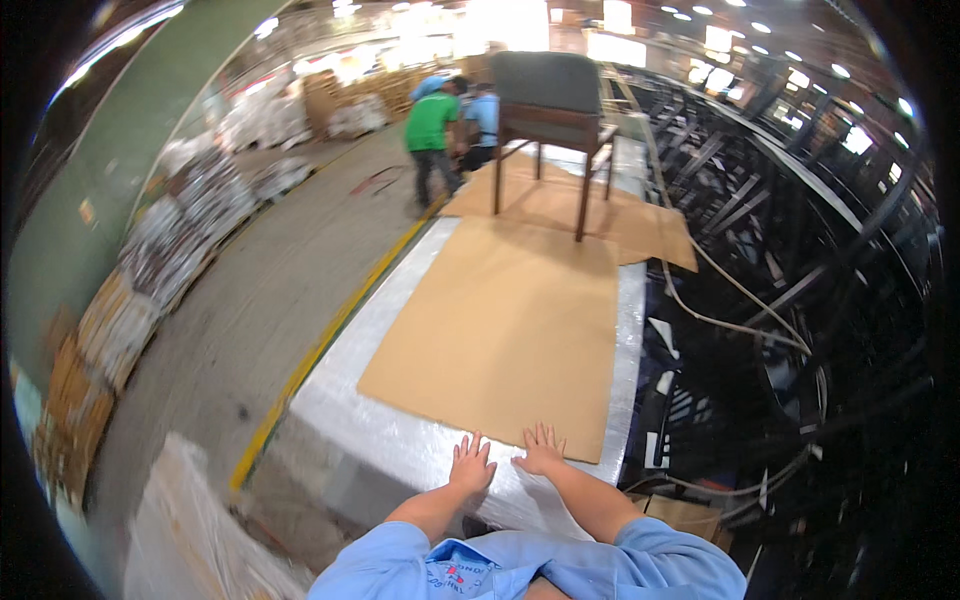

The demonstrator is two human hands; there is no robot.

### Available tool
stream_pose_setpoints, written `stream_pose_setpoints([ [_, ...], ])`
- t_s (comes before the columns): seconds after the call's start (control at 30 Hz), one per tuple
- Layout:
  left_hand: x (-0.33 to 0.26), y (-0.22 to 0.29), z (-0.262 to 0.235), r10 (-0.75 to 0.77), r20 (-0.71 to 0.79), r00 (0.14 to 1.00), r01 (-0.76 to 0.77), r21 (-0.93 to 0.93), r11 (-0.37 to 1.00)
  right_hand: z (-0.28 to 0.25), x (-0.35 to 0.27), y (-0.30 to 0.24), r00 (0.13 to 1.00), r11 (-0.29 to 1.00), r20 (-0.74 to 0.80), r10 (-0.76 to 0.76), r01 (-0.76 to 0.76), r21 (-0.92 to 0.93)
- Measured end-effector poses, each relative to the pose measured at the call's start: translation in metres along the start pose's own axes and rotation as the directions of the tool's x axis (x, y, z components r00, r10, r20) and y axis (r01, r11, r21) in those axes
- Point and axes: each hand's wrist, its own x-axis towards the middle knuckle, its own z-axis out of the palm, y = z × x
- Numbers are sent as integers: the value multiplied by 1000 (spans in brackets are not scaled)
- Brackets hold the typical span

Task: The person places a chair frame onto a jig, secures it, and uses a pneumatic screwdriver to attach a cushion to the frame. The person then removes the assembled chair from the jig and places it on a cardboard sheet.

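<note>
A large flat cardboard sheet [500, 320] lies on a long table [340, 385] covered in clear plastic film. At the sheet's near edge, my left hand [472, 465] rests flat with its fingers spread. Close beside it, my right hand [541, 450] also lies open, its fingertips over the same edge. Neither hand grips anything. Toward the table's far part stands a chair [545, 85] with a dark padded back and brown wooden legs. Its legs stand on cardboard, partly on a second, farther piece [655, 230].
Two people in green [432, 125] and blue [484, 118] bend beside the table's far left. Dark frames [760, 200] and a pale hose [720, 322] lie on the right. Wrapped stacks [190, 230] line the left wall. A plastic-covered item [190, 530] stands near left.
</note>
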Motion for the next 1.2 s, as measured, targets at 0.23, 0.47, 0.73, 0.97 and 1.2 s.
stream_pose_setpoints([
  [0.23,-184,79,47,-132,-279,951,110,-91,990,20,12,56,972,970,-5,-235,234,-65],
  [0.47,-376,114,145,-698,233,677,728,-347,591,-8,-24,36,987,955,70,-144,158,-253],
  [0.73,-549,143,224,-838,470,278,940,-314,136,1,-15,26,980,902,44,-193,195,-386],
  [0.97,-551,189,218,-931,67,359,631,-752,189,68,-20,-18,953,615,28,-303,218,-758],
  [1.2,-718,285,340,-974,-7,227,492,-862,121,366,-363,-52,825,602,88,-558,476,-641],
])
